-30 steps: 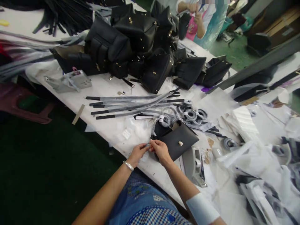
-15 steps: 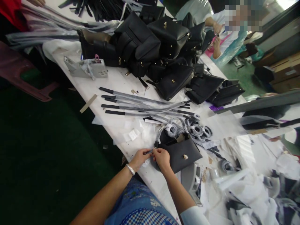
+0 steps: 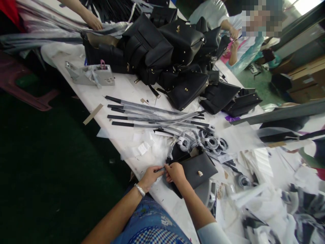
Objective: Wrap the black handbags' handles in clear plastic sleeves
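Note:
A flat black handbag [image 3: 196,167] with a small gold clasp lies at the near edge of the white table [image 3: 127,91]. My left hand [image 3: 150,176] and my right hand [image 3: 175,172] meet at its left corner. Both pinch a thin dark strip [image 3: 160,169] between their fingertips, fingers closed. My right hand rests partly on the bag. A bracelet sits on my left wrist.
Several black bags [image 3: 162,47] are heaped at the table's far end. Long grey-wrapped straps [image 3: 152,115] and coiled straps [image 3: 212,142] lie in the middle. A grey tape dispenser [image 3: 88,74] stands far left. Paper and plastic wrap [image 3: 266,189] litter the right. Other people's hands [image 3: 93,23] work at the far side.
My view has tilted up and steadied; the bag and my hands sit lower in the picture. Another person's hand has come in at the far left. My pinch on the strip stays.

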Demonstrator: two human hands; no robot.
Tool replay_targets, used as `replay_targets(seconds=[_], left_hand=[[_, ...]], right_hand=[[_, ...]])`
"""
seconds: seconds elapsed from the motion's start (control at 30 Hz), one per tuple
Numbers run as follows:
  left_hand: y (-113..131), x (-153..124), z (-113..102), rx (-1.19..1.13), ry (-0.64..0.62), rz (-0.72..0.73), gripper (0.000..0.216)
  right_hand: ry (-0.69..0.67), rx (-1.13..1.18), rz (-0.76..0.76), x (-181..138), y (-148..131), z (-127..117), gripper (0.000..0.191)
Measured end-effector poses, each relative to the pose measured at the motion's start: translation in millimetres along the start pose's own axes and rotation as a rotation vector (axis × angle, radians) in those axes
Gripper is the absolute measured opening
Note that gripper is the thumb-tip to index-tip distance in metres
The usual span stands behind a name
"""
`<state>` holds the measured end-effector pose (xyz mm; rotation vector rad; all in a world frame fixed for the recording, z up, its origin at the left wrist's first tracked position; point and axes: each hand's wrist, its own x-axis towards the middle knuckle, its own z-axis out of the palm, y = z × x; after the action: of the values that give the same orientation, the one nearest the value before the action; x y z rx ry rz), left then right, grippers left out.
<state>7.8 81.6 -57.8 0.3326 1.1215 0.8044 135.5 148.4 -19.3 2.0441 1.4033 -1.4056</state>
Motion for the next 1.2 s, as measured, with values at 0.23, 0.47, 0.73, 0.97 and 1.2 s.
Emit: replay_targets(seconds=[0.23,0.47,0.73,0.97,1.2], left_hand=[[2,-1,1,-0.027,-0.017,-0.051,0.052],[10,-3,1,-0.096,-0.057,-0.107,0.052],[15,-1,2,-0.251,-0.089,-0.240,0.042],[6,1,6,-0.391,-0.084,-0.471,0.020],[10,4,2,-0.388,-0.086,-0.585,0.023]], right_hand=[[0.113,0.190,-0.089,-8,9,1,0.050],[0.012,0.495,-0.104,-22,30,3,0.028],[0.119,0.487,-0.158,-26,36,14,0.024],[0.328,0.436,-0.236,-31,25,35,0.023],[0.423,0.459,-0.212,-26,19,49,0.027]])
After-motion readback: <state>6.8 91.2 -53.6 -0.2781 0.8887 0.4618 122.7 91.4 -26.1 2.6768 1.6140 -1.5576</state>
